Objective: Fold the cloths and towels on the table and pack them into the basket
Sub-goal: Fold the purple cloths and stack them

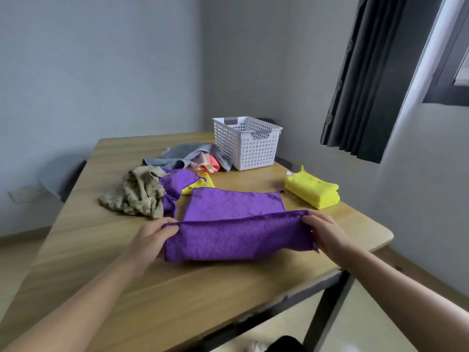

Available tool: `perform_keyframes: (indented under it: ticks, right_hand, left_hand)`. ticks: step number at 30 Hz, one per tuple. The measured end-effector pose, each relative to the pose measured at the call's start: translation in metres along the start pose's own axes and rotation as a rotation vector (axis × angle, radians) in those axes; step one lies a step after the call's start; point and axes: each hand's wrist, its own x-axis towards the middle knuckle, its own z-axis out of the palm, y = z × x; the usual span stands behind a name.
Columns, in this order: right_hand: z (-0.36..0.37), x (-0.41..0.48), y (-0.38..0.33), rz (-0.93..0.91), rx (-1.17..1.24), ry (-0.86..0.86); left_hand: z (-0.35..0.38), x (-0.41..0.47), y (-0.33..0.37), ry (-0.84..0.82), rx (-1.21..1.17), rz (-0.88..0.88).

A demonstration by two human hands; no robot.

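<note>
2 hands, left (149, 236) and right (323, 233), each pinch an end of the half-folded purple cloth (236, 224), fingers curled.

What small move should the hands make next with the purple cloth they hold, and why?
Probably carry the raised edge forward and lay it on the far edge. The left hand and right hand each pinch an end of the purple cloth, its near part is lifted, and its far half lies flat on the table, so the fold looks unfinished.
</note>
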Motion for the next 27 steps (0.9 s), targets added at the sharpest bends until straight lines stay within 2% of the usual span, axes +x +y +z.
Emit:
perform_keyframes:
  ticks: [3,5,6,12,16,18,19,22,24,27]
  right_hand:
    - [-0.006,-0.016,0.004,0.13,0.034,-0.074]
    - [-0.01,-0.016,0.005,0.139,0.018,-0.112]
    - [-0.011,-0.012,0.006,0.12,0.001,-0.123]
    - [0.004,0.022,0.001,-0.006,-0.109,-0.017]
    - [0.02,0.062,0.003,-0.016,-0.161,0.063]
    - [0.027,0.084,0.008,-0.029,-0.313,0.098]
    - [0.031,0.094,0.012,-0.049,-0.466,0.102]
    - [0.041,0.11,0.033,-0.187,-0.939,0.107]
    - [0.046,0.107,0.044,-0.263,-1.036,0.138]
    - [0.046,0.112,0.052,-0.376,-1.057,0.186]
  left_hand:
    - [-0.008,-0.016,-0.009,-0.174,0.022,-0.063]
    - [-0.011,-0.019,-0.008,-0.279,0.06,-0.054]
    - [-0.009,-0.017,-0.005,-0.276,0.069,-0.029]
    - [-0.01,0.031,-0.01,-0.017,0.309,0.091]
    - [-0.002,0.057,-0.013,0.151,0.643,0.2]
    - [0.004,0.068,-0.015,0.25,0.789,0.238]
    - [0.005,0.074,-0.019,0.268,0.843,0.24]
    - [0.008,0.088,-0.038,0.221,0.969,0.283]
    - [0.008,0.089,-0.049,0.236,0.973,0.358]
    - [0.005,0.095,-0.056,0.24,0.927,0.398]
